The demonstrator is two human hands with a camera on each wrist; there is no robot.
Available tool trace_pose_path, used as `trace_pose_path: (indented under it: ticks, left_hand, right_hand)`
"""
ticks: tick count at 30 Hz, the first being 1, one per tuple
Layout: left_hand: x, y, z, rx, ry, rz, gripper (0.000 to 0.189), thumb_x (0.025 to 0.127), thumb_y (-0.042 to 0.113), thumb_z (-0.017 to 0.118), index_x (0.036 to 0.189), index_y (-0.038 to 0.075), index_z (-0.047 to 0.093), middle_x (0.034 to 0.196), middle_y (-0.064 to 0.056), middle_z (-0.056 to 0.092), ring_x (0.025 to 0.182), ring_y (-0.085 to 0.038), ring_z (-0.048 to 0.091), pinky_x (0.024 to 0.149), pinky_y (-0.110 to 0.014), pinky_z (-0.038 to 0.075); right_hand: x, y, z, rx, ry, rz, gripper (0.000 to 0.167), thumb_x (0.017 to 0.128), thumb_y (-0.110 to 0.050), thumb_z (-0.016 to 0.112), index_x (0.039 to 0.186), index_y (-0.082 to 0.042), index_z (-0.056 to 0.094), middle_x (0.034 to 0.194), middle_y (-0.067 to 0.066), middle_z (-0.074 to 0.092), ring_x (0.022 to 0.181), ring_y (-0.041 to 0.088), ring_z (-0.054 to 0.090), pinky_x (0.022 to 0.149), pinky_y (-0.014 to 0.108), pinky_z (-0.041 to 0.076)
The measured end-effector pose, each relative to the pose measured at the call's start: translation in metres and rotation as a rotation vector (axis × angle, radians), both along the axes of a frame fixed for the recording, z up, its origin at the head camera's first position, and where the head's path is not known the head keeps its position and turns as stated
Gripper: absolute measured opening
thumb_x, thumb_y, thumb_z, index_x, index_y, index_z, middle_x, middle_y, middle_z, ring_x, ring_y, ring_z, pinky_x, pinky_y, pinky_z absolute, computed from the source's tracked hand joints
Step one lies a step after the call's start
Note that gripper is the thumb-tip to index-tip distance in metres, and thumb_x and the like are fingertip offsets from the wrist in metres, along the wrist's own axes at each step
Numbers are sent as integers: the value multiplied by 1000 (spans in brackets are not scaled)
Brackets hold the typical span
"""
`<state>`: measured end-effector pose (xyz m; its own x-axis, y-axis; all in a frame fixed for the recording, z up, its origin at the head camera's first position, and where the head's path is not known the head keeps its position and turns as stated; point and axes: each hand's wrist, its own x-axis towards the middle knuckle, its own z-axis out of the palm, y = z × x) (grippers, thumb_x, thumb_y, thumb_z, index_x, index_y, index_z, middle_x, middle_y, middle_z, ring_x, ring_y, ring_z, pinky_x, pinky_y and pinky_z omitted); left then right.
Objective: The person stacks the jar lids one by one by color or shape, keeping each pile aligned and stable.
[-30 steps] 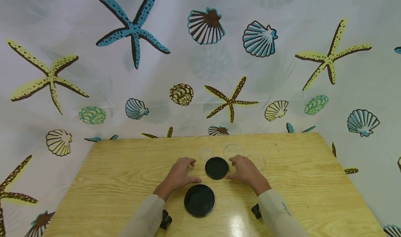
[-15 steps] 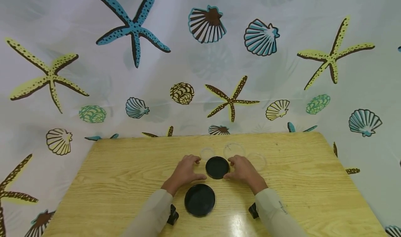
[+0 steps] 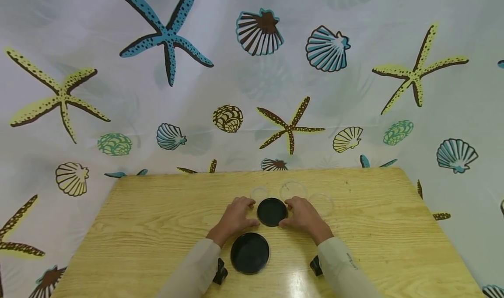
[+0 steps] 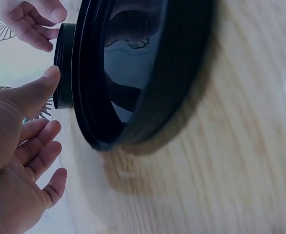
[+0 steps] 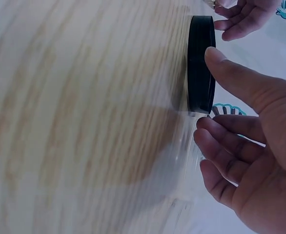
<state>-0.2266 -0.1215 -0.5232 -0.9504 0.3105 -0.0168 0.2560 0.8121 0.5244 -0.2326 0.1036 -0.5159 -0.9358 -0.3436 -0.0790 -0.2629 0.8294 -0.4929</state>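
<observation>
A small shallow round black dish (image 3: pixel 271 212) lies on the wooden table between my hands. My left hand (image 3: pixel 235 217) is at its left, fingers curved and thumb apart, with nothing held. At the dish's right edge is my right hand (image 3: pixel 303 217); its thumb (image 5: pixel 231 73) overlaps the rim in the right wrist view, and the other fingers curve just beside it. Nearer to me sits a larger black dish (image 3: pixel 250 253) with a glossy inside, seen close up in the left wrist view beside my left thumb (image 4: pixel 38 90).
Several clear round lids lie behind the small dish: a small one (image 3: pixel 259 194), a larger one (image 3: pixel 293 191) and one right of it (image 3: pixel 320 204), partly behind my right hand. A curtain (image 3: pixel 220 83) with starfish and shells hangs behind the table (image 3: pixel 157 215).
My left hand has moved right, closer to the small black dish. My right hand has shifted slightly left to its edge. Both dishes stay in place.
</observation>
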Motion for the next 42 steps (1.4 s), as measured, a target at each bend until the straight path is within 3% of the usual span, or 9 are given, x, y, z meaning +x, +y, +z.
trace_pose_path:
  ticks: [6, 12, 22, 29, 42]
  left_hand:
    - [0, 4, 1, 29, -8, 3, 55, 78, 29, 79, 122, 3, 60, 108, -8, 62, 104, -27, 54, 90, -46, 44]
    - [1, 6, -2, 40, -17, 22, 51, 77, 30, 79, 118, 4, 62, 102, -6, 62, 100, -24, 53, 89, -45, 44]
    - [0, 12, -1, 40, -49, 27, 34, 77, 23, 80, 98, 5, 61, 91, -5, 57, 87, -20, 47, 74, -37, 39]
    - [1, 15, -1, 48, -63, 48, 29, 77, 21, 79, 91, 5, 59, 89, -6, 55, 85, -20, 44, 73, -36, 35]
    - [1, 15, -3, 80, -55, 50, 41, 77, 21, 79, 109, 3, 62, 95, -4, 60, 92, -20, 50, 80, -39, 44]
  right_hand:
    - [0, -4, -3, -32, 1, -5, 46, 69, -30, 85, 99, -2, 65, 91, 8, 62, 79, 20, 55, 70, 37, 46]
    - [1, -6, -3, -47, 19, -14, 36, 68, -27, 86, 83, -5, 62, 77, 5, 53, 69, 17, 42, 61, 32, 34]
    - [2, -7, -3, -36, -1, -17, 35, 71, -28, 84, 84, -4, 61, 78, 4, 51, 70, 17, 42, 63, 33, 33]
    - [4, -7, -3, -70, 0, -21, 36, 72, -25, 83, 80, -1, 59, 71, 2, 42, 65, 16, 38, 59, 31, 29]
    - [7, -4, 2, -124, -15, -23, 35, 73, -23, 83, 80, 2, 59, 69, 1, 40, 62, 15, 36, 57, 31, 28]
